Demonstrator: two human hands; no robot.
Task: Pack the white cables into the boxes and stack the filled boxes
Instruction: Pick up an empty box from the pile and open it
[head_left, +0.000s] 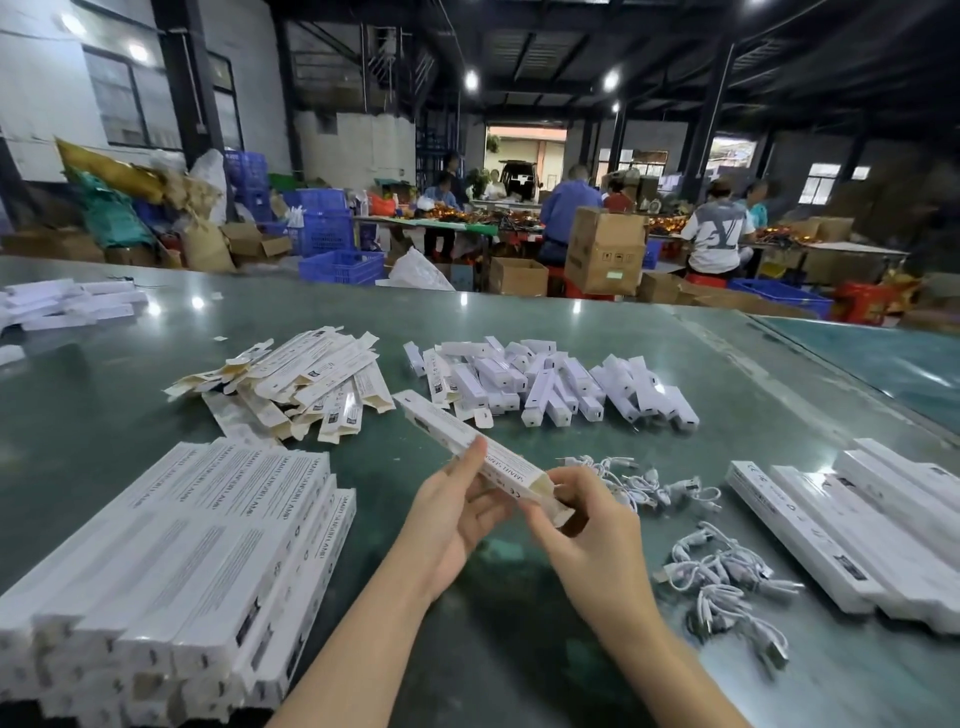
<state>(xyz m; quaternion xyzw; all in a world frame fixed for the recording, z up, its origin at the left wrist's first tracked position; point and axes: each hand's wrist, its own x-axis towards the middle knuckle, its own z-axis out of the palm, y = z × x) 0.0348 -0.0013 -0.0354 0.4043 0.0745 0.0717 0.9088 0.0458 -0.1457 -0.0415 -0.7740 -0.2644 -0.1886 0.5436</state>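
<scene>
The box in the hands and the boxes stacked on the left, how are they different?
The held box is single, lifted off the table, and its near end flap is open. The stacked boxes lie flat in a neat pile, untouched. The left hand and right hand grip the held one. Both are long, white, printed cartons.

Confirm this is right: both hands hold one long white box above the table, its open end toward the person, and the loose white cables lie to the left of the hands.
One detail is wrong. The head view shows the white cables lying right of the hands, not left. The left hand and right hand do hold the long white box, open end toward the person.
</scene>
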